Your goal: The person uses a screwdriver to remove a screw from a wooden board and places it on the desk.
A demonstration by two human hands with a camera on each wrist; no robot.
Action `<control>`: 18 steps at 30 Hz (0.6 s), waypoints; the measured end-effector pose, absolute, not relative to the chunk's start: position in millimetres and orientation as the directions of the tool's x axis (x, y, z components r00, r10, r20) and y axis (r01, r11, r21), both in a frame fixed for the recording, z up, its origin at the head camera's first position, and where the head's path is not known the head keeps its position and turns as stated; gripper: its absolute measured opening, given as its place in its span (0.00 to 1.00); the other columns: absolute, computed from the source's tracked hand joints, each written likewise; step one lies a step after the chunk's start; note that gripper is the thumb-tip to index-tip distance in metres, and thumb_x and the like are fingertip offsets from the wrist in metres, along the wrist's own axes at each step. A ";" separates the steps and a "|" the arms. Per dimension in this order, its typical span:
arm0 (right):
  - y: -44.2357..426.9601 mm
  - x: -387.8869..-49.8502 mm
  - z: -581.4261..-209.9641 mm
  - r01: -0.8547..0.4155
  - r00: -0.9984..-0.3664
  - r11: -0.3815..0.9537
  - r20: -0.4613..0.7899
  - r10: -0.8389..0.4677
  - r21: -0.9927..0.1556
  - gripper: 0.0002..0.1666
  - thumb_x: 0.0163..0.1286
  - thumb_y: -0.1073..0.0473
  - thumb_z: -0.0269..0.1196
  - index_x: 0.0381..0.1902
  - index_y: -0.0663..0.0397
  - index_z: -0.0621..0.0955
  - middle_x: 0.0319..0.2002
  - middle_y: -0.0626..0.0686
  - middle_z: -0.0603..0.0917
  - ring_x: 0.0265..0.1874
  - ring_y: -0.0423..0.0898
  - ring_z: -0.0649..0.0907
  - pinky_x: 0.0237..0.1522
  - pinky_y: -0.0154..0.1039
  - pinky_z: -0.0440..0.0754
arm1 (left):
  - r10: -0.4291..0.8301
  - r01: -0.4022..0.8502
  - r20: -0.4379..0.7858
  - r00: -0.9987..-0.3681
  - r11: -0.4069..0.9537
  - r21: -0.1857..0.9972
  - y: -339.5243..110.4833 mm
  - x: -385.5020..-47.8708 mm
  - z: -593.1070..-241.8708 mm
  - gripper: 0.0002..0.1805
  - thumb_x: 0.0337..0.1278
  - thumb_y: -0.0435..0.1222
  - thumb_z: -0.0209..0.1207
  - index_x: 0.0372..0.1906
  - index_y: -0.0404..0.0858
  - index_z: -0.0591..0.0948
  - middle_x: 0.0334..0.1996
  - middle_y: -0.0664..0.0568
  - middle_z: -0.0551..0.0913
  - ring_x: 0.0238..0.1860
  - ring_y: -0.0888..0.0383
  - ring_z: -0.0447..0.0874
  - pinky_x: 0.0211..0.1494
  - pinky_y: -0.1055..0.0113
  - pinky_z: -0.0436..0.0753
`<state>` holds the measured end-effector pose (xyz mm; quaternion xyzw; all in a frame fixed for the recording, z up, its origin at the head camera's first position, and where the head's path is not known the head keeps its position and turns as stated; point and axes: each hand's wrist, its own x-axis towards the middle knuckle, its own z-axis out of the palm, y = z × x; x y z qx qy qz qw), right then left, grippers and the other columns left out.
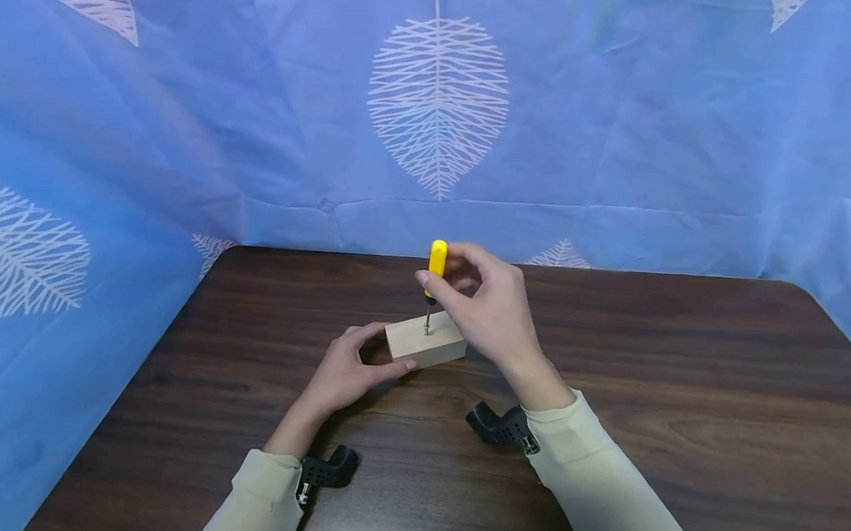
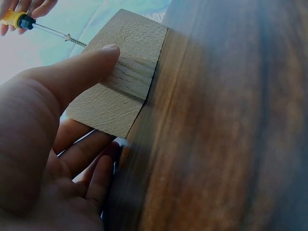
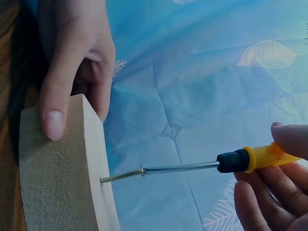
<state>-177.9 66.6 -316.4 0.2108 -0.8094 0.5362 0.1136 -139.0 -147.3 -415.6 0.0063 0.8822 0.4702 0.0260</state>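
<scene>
A pale wooden block (image 1: 429, 348) lies on the dark table, gripped at its left end by my left hand (image 1: 349, 371), thumb on the near side. From the block's top face a screw (image 3: 120, 176) stands upright, much of its thread showing. My right hand (image 1: 491, 304) holds a screwdriver (image 1: 437, 260) by its yellow handle between thumb and fingers. The screwdriver's metal shaft (image 3: 183, 168) stands nearly vertical, its tip meeting the screw head. In the left wrist view, the thumb presses the block's side (image 2: 134, 72) and the other fingers lie along its far side.
The dark wood-grain table (image 1: 675, 435) extends around both hands. Behind and to the left hangs a blue cloth (image 1: 297, 93) with white leaf prints. Black wrist-worn devices (image 1: 497, 425) sit at both cuffs, close above the tabletop.
</scene>
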 end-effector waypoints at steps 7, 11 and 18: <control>72.1 -176.2 -311.7 -0.447 -0.893 0.283 0.405 -0.197 -0.848 0.22 0.69 0.57 0.77 0.58 0.53 0.84 0.45 0.52 0.93 0.40 0.45 0.90 0.47 0.36 0.88 | 0.017 -0.025 -0.042 -0.999 0.568 0.823 -149.7 -138.5 -418.2 0.33 0.56 0.53 0.79 0.68 0.56 0.84 0.60 0.54 0.84 0.60 0.51 0.77 0.67 0.42 0.76; 89.2 -175.4 -309.9 -0.430 -0.903 0.315 0.400 -0.158 -0.846 0.20 0.70 0.56 0.77 0.55 0.54 0.85 0.43 0.53 0.93 0.37 0.44 0.90 0.43 0.32 0.88 | 0.030 -0.002 -0.023 -0.999 0.560 0.829 -149.7 -137.4 -419.6 0.33 0.57 0.52 0.79 0.68 0.55 0.84 0.60 0.53 0.84 0.61 0.50 0.78 0.68 0.42 0.76; 145.2 -165.9 -323.8 -0.269 -0.963 0.515 0.240 -0.125 -0.814 0.23 0.70 0.44 0.76 0.53 0.51 0.85 0.40 0.50 0.93 0.38 0.45 0.88 0.40 0.32 0.86 | 0.047 0.008 -0.022 -0.999 0.556 0.831 -149.4 -137.3 -416.6 0.33 0.57 0.52 0.79 0.68 0.55 0.84 0.61 0.51 0.83 0.63 0.49 0.78 0.69 0.41 0.77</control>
